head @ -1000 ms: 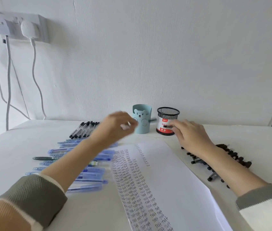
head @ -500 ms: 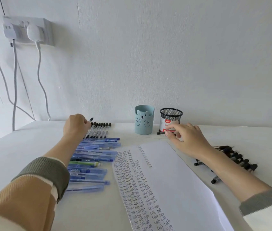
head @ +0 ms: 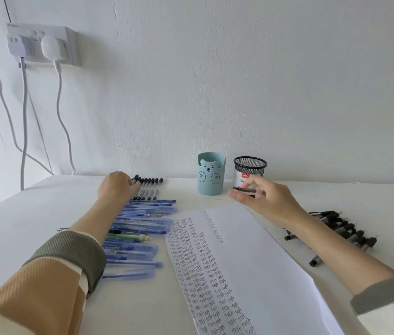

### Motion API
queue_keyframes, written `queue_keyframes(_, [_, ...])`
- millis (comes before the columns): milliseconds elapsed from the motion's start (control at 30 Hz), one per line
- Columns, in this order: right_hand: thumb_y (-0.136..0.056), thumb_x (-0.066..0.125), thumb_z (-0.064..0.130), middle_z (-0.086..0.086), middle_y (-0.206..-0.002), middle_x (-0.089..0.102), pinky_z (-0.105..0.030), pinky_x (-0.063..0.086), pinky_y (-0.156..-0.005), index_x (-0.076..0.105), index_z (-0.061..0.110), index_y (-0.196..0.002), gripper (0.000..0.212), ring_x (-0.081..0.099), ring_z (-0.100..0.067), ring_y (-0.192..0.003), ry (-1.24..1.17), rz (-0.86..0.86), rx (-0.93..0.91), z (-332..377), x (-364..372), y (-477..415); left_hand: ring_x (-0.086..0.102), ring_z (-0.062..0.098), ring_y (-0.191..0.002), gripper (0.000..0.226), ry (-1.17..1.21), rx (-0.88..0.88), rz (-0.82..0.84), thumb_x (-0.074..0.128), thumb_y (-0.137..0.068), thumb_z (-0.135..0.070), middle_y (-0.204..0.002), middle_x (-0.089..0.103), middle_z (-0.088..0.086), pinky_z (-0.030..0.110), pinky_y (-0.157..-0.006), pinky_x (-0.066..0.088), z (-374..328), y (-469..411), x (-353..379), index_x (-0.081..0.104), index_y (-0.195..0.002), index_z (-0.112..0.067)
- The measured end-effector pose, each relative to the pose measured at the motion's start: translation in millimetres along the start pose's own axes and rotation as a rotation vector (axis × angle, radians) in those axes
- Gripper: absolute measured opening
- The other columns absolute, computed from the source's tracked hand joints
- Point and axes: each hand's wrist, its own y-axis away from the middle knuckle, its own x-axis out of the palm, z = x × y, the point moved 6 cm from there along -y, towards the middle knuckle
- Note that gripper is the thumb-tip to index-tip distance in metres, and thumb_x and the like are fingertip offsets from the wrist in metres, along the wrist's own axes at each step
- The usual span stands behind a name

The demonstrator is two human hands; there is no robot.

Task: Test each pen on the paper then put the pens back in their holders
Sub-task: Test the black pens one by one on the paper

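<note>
A white paper point(head: 251, 257) covered in columns of written "test" lies in the middle of the table. My right hand point(head: 267, 195) holds a dark pen point(head: 244, 189) level, just in front of the black mesh holder point(head: 249, 168). The blue bear holder point(head: 211, 174) stands to its left. My left hand point(head: 116, 187) is curled over the left end of a row of black-capped pens point(head: 148, 187) at the back left; what it grips is hidden. Several blue pens point(head: 140, 228) lie in a stack left of the paper.
Several black pens point(head: 340, 229) lie scattered right of the paper, under my right forearm. A wall socket point(head: 42, 44) with two plugs and hanging cables point(head: 24, 122) is at the upper left. The white table point(head: 22, 226) meets the wall behind the holders.
My left hand swung from near the bear holder to the row of black-capped pens at back left. My right hand has lifted slightly with its pen in front of the mesh holder.
</note>
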Motion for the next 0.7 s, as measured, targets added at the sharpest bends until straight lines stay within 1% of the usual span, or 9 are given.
queue_keyframes(67, [-0.063,0.059,0.084,0.011,-0.055,0.050,-0.025,0.038,-0.071,0.061,0.031,-0.087,0.059,0.054,-0.002,-0.070,-0.092,0.041,0.045,3,0,1,0.048,0.022,-0.066,0.020,0.002,0.012,0.000,0.062,-0.088,-0.032,-0.075,0.050,0.003,0.028,-0.057,0.039,0,0,0,0.056,-0.073,-0.020])
queue_keyframes(133, [-0.067,0.061,0.080,0.015,-0.062,0.060,-0.021,0.036,-0.067,0.061,0.029,-0.085,0.054,0.054,0.010,-0.071,-0.173,0.062,0.063,7,1,2,0.060,0.028,-0.087,0.019,-0.005,0.049,0.047,0.059,-0.091,-0.033,-0.095,0.064,0.013,0.032,-0.069,0.046,-3,1,5,0.067,-0.098,-0.017])
queue_keyframes(200, [-0.073,0.065,0.072,0.020,-0.054,0.054,-0.019,0.030,-0.060,0.059,0.026,-0.082,0.047,0.049,0.013,-0.058,-0.222,0.061,0.050,10,2,2,0.063,0.032,-0.103,0.024,0.001,0.072,0.116,0.051,-0.094,-0.034,-0.103,0.066,0.013,0.035,-0.078,0.049,-6,3,10,0.066,-0.106,-0.020])
queue_keyframes(267, [-0.072,0.064,0.068,0.017,-0.055,0.052,-0.020,0.028,-0.059,0.058,0.026,-0.081,0.043,0.047,0.008,-0.056,-0.257,0.041,0.027,11,2,1,0.066,0.032,-0.087,0.015,0.017,0.081,0.159,0.047,-0.093,-0.033,-0.081,0.061,0.008,0.033,-0.069,0.048,-7,4,14,0.055,-0.085,-0.024])
queue_keyframes(333, [-0.066,0.063,0.072,0.016,-0.057,0.051,-0.021,0.028,-0.059,0.059,0.029,-0.084,0.046,0.041,0.002,-0.055,-0.305,0.059,0.004,15,3,0,0.062,0.028,-0.071,0.016,0.003,0.076,0.177,0.046,-0.093,-0.034,-0.075,0.059,0.005,0.032,-0.065,0.047,-6,3,16,0.049,-0.081,-0.024])
queue_keyframes(467, [-0.075,0.071,0.065,0.006,-0.066,0.050,-0.024,0.033,-0.062,0.064,0.027,-0.103,0.048,0.044,-0.009,-0.063,-0.402,0.089,0.000,20,6,0,0.058,0.024,-0.073,0.022,-0.041,0.072,0.222,0.043,-0.094,-0.036,-0.079,0.061,0.007,0.031,-0.065,0.045,-4,-1,17,0.053,-0.081,-0.021])
queue_keyframes(567, [-0.100,0.043,0.045,0.001,-0.066,0.052,-0.021,0.039,-0.062,0.068,0.016,-0.096,0.038,0.048,-0.012,-0.066,-0.456,0.049,-0.001,22,8,-2,0.059,0.026,-0.088,0.030,-0.060,0.063,0.248,0.043,-0.095,-0.039,-0.089,0.062,0.005,0.032,-0.074,0.046,0,-5,21,0.060,-0.086,-0.016])
queue_keyframes(633, [-0.106,0.026,0.039,-0.007,-0.073,0.064,-0.022,0.048,-0.066,0.067,0.018,-0.097,0.047,0.061,-0.018,-0.072,-0.594,0.093,0.052,21,13,-2,0.061,0.028,-0.095,0.039,-0.050,0.052,0.256,0.042,-0.095,-0.041,-0.097,0.066,0.008,0.034,-0.078,0.047,0,-6,22,0.064,-0.087,-0.010])
queue_keyframes(700, [-0.106,0.019,0.040,-0.011,-0.065,0.066,-0.027,0.050,-0.061,0.066,0.011,-0.109,0.055,0.064,-0.020,-0.062,-0.669,0.147,0.134,19,17,-1,0.060,0.030,-0.102,0.041,-0.040,0.063,0.226,0.042,-0.096,-0.040,-0.110,0.066,0.011,0.037,-0.083,0.047,-7,-4,18,0.067,-0.099,-0.008])
